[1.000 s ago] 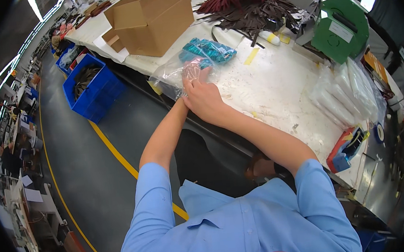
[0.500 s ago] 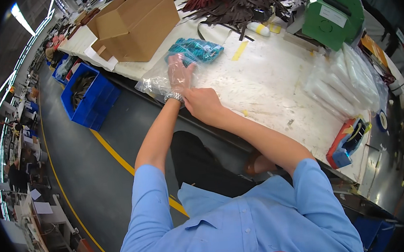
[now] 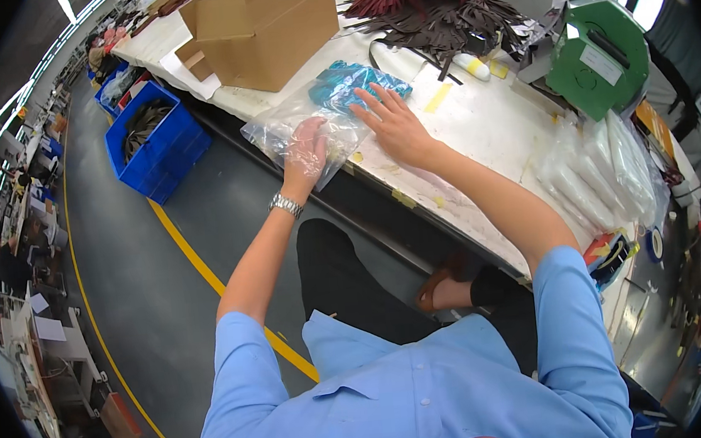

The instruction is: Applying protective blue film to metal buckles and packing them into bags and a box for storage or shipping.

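My left hand (image 3: pixel 303 158) is at the near end of a clear plastic bag (image 3: pixel 342 140), with its film over the fingers. The fingers are slightly bent and the thumb stands apart. I cannot tell how far inside the bag it reaches. A shiny teal bundle in clear wrap (image 3: pixel 347 84) lies at the bag's far end; whether it is inside the bag is unclear. My right hand (image 3: pixel 399 131) is open, fingers spread, at the right side of the bag, with its fingertips near the bundle.
On the white-topped table (image 3: pixel 478 158) stand a cardboard box (image 3: pixel 272 38), a pile of maroon and dark strips (image 3: pixel 441 11) and a green machine (image 3: pixel 599 55). Stacked clear bags (image 3: pixel 605 172) lie at the right beside a tape dispenser (image 3: pixel 608 255). A blue crate (image 3: pixel 157 157) stands on the floor left.
My right hand has left the left wrist, moved right and up, and spread its fingers. The left hand has drawn back toward me, and the bag lies more spread out. The view has shifted slightly.
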The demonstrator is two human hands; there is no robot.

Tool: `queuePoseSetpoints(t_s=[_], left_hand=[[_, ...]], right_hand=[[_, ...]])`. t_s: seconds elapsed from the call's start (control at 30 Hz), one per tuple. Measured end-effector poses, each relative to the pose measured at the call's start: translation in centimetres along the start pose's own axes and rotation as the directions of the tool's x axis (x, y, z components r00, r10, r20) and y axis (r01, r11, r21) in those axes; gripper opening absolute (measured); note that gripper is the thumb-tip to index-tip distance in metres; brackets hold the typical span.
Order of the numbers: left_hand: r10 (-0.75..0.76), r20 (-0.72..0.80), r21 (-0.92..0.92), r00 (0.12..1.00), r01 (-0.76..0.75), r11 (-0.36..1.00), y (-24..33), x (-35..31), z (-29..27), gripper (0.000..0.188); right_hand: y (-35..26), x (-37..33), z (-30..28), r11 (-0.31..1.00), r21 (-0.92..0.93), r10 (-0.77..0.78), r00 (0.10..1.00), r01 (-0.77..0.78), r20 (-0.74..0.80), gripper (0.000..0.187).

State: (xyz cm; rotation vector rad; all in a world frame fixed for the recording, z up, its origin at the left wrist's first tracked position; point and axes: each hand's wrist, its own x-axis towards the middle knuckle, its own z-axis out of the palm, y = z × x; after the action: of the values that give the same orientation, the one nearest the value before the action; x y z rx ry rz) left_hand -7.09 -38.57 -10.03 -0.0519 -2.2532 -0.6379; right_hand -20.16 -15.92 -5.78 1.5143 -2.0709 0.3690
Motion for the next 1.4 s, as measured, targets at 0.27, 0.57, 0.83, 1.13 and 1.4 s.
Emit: queuePoseSetpoints(t_s=[0.27, 0.57, 0.83, 1.13, 1.4], left_hand=[[0.066, -0.283, -0.014, 0.957, -0.072, 0.997, 9.3, -5.5, -6.9, 0.044], [0.207, -0.018, 0.4, 0.978, -0.183, 0.898, 4.1, 0.9, -4.2, 0.043], [0.408, 0.1, 0.378, 0.908, -0.414, 0.828, 4.0, 4.9, -6.8, 0.009], [-0.093, 0.424, 0.09, 0.901, 0.06, 0.994, -5.8, 7.4, -5.1, 0.022], [-0.296, 0.879, -0.318, 0.374, 0.922, 0.22, -7.9, 11.5, -4.2, 0.022]], right_hand=[[2.0, 3.8, 1.5, 0.939, 0.33, -0.172, 0.966, 0.1, 0.195, 0.035], [0.5, 5.9, 1.9, 0.915, 0.357, 0.093, 0.958, -0.189, 0.27, 0.053], [1.6, 5.8, 1.5, 0.928, 0.373, -0.115, 0.961, 0.013, 0.253, 0.047], [-1.4, 6.9, 1.1, 0.896, 0.439, -0.039, 0.972, -0.07, 0.233, 0.038], [-1.9, 7.2, 4.1, 0.966, 0.152, -0.201, 0.978, 0.208, -0.056, 0.033]])
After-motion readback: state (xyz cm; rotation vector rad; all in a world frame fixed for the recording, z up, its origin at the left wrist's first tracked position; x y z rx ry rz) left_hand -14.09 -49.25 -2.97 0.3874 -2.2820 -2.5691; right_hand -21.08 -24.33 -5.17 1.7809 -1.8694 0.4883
